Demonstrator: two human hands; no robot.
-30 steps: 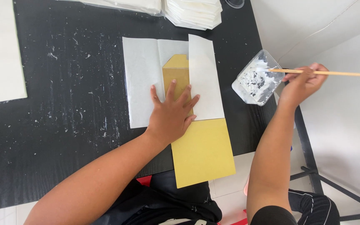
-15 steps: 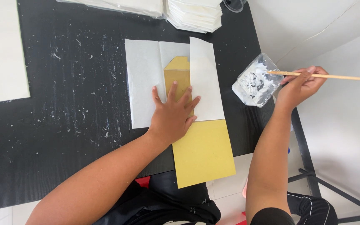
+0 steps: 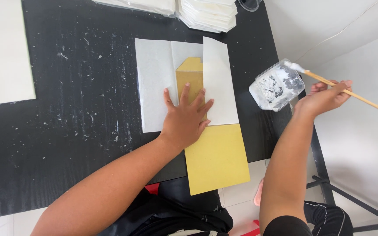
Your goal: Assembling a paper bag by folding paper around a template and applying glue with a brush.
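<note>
Pinching a brush over the jar, the right hand could drip paste onto the tabletop, while the left hand, spread flat, might let the card beside the jar slip.

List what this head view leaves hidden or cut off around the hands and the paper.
- Yellow card: its middle lies hidden under the left hand and the folded white paper.
- Paper stacks: cut off by the top edge.
- Clear container: white smears on its walls hide how much is inside.
- Brush: part of the stick is covered by the right hand.
- Pale sheet: cut off by the left edge.
</note>
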